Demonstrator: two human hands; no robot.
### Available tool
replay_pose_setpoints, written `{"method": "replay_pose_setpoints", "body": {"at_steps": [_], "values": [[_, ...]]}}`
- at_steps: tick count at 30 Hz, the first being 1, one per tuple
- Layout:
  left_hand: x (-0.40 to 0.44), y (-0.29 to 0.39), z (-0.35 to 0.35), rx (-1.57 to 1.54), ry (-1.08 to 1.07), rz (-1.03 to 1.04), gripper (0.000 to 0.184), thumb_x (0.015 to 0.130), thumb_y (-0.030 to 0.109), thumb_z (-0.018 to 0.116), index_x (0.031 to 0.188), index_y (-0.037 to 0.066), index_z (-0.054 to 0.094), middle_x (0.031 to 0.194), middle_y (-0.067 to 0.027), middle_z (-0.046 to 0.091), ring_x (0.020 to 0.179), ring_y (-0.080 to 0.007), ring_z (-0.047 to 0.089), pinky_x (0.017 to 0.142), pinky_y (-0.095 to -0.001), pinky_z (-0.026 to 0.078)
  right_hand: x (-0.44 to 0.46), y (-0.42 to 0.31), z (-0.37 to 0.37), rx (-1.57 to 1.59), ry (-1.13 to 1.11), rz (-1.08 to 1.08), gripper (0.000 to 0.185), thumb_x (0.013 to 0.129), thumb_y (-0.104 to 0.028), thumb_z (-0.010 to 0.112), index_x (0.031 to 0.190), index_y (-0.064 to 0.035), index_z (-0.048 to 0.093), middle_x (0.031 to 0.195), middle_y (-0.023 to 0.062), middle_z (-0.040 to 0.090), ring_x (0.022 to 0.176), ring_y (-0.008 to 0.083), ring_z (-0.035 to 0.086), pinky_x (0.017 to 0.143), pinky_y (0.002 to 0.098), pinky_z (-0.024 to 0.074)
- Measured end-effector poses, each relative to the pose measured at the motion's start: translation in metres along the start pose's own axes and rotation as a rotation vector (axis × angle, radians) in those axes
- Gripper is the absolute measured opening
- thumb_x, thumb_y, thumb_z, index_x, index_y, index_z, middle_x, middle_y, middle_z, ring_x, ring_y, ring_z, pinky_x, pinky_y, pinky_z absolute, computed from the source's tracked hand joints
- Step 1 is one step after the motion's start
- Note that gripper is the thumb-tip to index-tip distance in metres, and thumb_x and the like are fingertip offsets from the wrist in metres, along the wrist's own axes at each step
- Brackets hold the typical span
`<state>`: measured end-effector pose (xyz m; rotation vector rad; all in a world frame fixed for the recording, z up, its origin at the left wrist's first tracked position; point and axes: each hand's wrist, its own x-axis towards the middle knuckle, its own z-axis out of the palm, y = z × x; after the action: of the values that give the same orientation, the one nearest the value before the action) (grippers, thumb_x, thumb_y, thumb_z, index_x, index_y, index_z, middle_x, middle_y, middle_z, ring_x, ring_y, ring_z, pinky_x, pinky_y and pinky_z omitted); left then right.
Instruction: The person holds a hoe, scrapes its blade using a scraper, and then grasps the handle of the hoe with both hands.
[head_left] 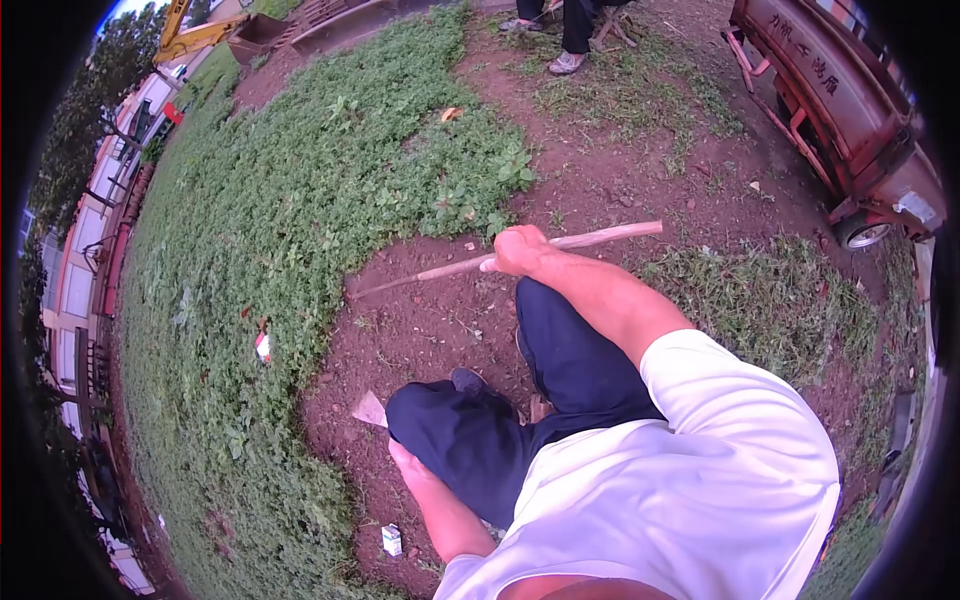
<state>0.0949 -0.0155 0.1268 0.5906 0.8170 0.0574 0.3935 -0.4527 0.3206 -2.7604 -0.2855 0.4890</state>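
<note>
My right hand point(520, 250) is closed round a long wooden stick point(612, 234) that lies across the view in front of my knees. The stick's thinner end points left over bare soil. Low on the left, my left hand point(402, 458) is beside my knee, its fingers mostly hidden by the trouser leg. A pale flat triangular piece point(370, 409) shows just above that hand; whether the hand touches it cannot be made out. Near my left forearm a small white and green box point(391, 540) sits on the soil.
Low green plants point(260, 210) cover the left side. A red-and-white wrapper point(263, 346) lies among them. Another person's shoe point(566, 63) and dark trousers are at the top. A rusty red cart point(830, 90) stands at upper right. A yellow excavator arm point(200, 38) is at upper left.
</note>
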Motion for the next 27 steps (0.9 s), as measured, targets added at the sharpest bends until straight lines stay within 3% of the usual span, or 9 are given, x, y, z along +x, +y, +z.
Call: {"method": "replay_pose_setpoints", "body": {"at_steps": [6,14,17,18,20,23,27], "values": [[-0.020,-0.022,0.039,0.106,-0.035,-0.020,0.018,0.096,0.018,0.051,0.083,0.006,0.055,0.075,-0.0051,0.059,0.066,-0.0188,0.061,0.064,-0.0347,0.056,0.005,0.005,0.001,0.025,0.001,0.007,0.064,0.085,-0.064,0.072,0.098,-0.0013,0.076,0.102,0.0211,0.073,0.106,0.0392,0.069,0.092,0.0452,0.0543],[-0.023,-0.027,0.143,0.239,-0.062,-0.012,0.023,0.101,0.023,0.052,0.088,0.005,0.058,0.077,-0.0056,0.062,0.066,-0.0197,0.062,0.063,-0.0353,0.056,0.010,0.011,0.003,0.005,0.018,0.045,0.064,0.084,-0.063,0.073,0.100,-0.0010,0.076,0.103,0.0213,0.073,0.106,0.0394,0.069,0.093,0.0463,0.0536],[-0.005,0.015,0.169,0.166,0.101,0.044,0.026,0.102,0.026,0.052,0.090,0.004,0.059,0.078,-0.0058,0.063,0.066,-0.0200,0.063,0.063,-0.0355,0.056,0.007,0.000,-0.006,0.007,0.022,0.061,0.065,0.085,-0.065,0.070,0.098,-0.0016,0.076,0.101,0.0217,0.074,0.105,0.0394,0.069,0.093,0.0469,0.0530],[-0.035,0.019,0.119,0.131,0.197,0.077,0.026,0.103,0.026,0.052,0.091,0.004,0.059,0.078,-0.0059,0.063,0.066,-0.0201,0.063,0.062,-0.0356,0.056,0.012,-0.006,-0.005,-0.006,-0.016,0.074,0.064,0.086,-0.064,0.069,0.099,-0.0013,0.077,0.102,0.0229,0.073,0.106,0.0398,0.069,0.094,0.0465,0.0527],[0.032,0.043,0.051,0.206,0.191,0.059,0.030,0.105,0.031,0.056,0.102,0.002,0.062,0.078,-0.0066,0.066,0.062,-0.0191,0.063,0.055,-0.0312,0.055,0.013,-0.013,-0.002,-0.049,0.067,-0.020,0.065,0.089,-0.067,0.063,0.095,-0.0034,0.076,0.097,0.0201,0.074,0.098,0.0384,0.070,0.090,0.0484,0.0523],[-0.016,0.087,0.133,0.401,0.245,0.206,0.026,0.102,0.032,0.061,0.100,0.006,0.064,0.072,-0.0006,0.061,0.053,-0.0106,0.055,0.046,-0.0239,0.044,0.015,-0.016,0.004,-0.086,0.225,-0.043,0.066,0.089,-0.068,0.061,0.098,-0.0048,0.074,0.093,0.0205,0.074,0.096,0.0385,0.071,0.087,0.0492,0.0524],[-0.026,0.127,0.190,0.542,0.172,0.348,0.029,0.103,0.036,0.060,0.101,0.008,0.065,0.071,0.0026,0.059,0.052,-0.0073,0.051,0.044,-0.0237,0.036,0.003,-0.020,-0.006,-0.002,0.386,-0.034,0.062,0.088,-0.067,0.064,0.094,-0.0062,0.071,0.085,0.0193,0.073,0.088,0.0398,0.071,0.081,0.0496,0.0524]]}}
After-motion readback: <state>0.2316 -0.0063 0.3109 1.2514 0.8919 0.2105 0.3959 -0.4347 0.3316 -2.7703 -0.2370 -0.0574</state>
